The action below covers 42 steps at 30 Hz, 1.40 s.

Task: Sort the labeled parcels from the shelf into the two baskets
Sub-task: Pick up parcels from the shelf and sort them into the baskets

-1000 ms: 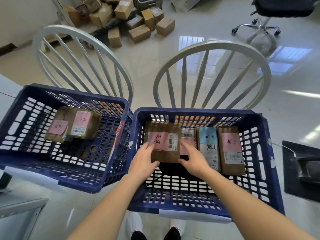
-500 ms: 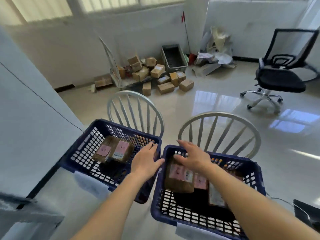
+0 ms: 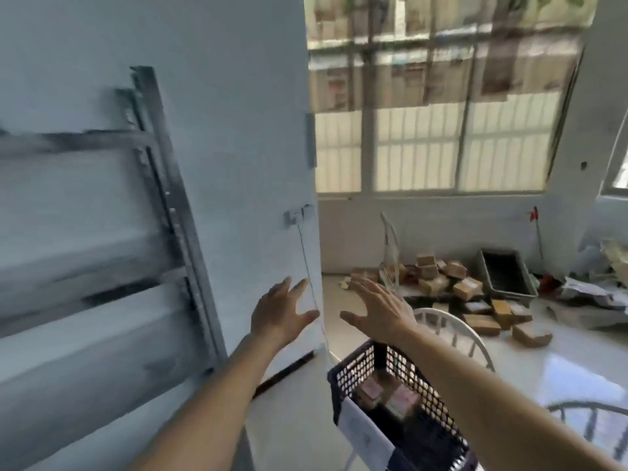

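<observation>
My left hand (image 3: 277, 314) and my right hand (image 3: 380, 309) are raised in front of me, both empty with fingers spread. Below them one dark blue basket (image 3: 360, 368) shows at the lower middle, with brown parcels bearing pink labels (image 3: 401, 401) inside. My right forearm crosses over its right side. The other basket is out of view. The metal shelf (image 3: 176, 215) stands on the left, blurred by motion; I cannot make out any parcels on it.
A white wall corner (image 3: 299, 198) stands between the shelf and the window. White spindle-back chairs (image 3: 455, 334) sit by the basket. A heap of cardboard boxes (image 3: 458, 294) and a grey crate (image 3: 506, 277) lie on the floor at the back.
Both hands have let go of the parcel in the right basket and risen, empty. The view has swung up and left, from the two baskets toward the shelf.
</observation>
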Each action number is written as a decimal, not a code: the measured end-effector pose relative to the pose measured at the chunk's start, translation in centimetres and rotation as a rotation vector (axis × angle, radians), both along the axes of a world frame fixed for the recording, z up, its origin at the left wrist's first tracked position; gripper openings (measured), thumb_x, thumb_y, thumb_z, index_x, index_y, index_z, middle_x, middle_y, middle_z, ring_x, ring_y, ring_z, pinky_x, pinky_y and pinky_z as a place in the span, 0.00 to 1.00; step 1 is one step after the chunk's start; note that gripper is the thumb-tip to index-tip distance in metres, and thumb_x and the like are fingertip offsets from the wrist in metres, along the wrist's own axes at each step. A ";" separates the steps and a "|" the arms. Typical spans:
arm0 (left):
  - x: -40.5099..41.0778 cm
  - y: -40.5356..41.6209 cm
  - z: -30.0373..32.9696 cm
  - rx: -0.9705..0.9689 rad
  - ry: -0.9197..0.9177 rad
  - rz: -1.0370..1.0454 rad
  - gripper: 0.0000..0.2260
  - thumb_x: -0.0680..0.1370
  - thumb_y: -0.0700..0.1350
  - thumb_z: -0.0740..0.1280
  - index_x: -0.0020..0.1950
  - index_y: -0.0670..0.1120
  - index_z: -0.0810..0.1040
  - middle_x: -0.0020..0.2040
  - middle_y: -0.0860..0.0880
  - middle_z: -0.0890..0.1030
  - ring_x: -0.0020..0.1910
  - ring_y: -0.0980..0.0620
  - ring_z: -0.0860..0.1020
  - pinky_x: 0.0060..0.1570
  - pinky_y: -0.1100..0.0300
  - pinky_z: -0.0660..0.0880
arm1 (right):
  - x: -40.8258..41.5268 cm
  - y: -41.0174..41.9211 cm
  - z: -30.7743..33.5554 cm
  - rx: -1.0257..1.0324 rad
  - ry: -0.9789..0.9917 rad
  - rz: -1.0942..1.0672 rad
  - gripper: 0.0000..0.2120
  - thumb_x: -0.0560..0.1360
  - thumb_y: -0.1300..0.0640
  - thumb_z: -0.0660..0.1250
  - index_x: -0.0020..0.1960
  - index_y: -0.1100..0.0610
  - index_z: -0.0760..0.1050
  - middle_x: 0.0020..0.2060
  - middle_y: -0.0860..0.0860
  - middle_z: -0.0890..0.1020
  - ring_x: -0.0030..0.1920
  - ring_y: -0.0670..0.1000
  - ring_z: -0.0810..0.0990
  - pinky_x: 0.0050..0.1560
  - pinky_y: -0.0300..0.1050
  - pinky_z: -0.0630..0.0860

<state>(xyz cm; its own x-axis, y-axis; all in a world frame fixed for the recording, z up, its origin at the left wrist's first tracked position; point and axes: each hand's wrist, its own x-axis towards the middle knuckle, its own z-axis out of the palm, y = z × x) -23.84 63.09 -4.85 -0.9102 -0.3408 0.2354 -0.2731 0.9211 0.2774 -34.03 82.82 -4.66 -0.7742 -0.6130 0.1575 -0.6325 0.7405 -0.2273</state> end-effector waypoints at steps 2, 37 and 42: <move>5.8 -5.7 3.5 -0.019 0.044 0.106 0.35 0.78 0.66 0.63 0.81 0.56 0.55 0.82 0.50 0.54 0.80 0.47 0.57 0.76 0.49 0.59 | 3.9 -6.6 3.3 -0.029 0.032 0.097 0.35 0.80 0.31 0.56 0.83 0.40 0.48 0.82 0.46 0.57 0.79 0.54 0.62 0.74 0.51 0.63; 59.3 -61.4 14.4 -0.103 0.144 1.051 0.33 0.77 0.64 0.64 0.79 0.54 0.62 0.75 0.52 0.69 0.67 0.49 0.73 0.59 0.50 0.77 | 45.8 -79.3 13.4 -0.109 -0.058 0.958 0.33 0.81 0.31 0.53 0.82 0.40 0.52 0.82 0.45 0.57 0.79 0.52 0.62 0.75 0.54 0.64; 61.7 -67.1 14.3 -0.077 0.159 1.065 0.33 0.78 0.66 0.63 0.79 0.56 0.60 0.75 0.49 0.68 0.68 0.47 0.73 0.59 0.48 0.76 | 48.6 -85.2 13.3 -0.100 -0.098 0.969 0.31 0.81 0.32 0.52 0.82 0.38 0.51 0.81 0.44 0.58 0.79 0.52 0.62 0.73 0.54 0.64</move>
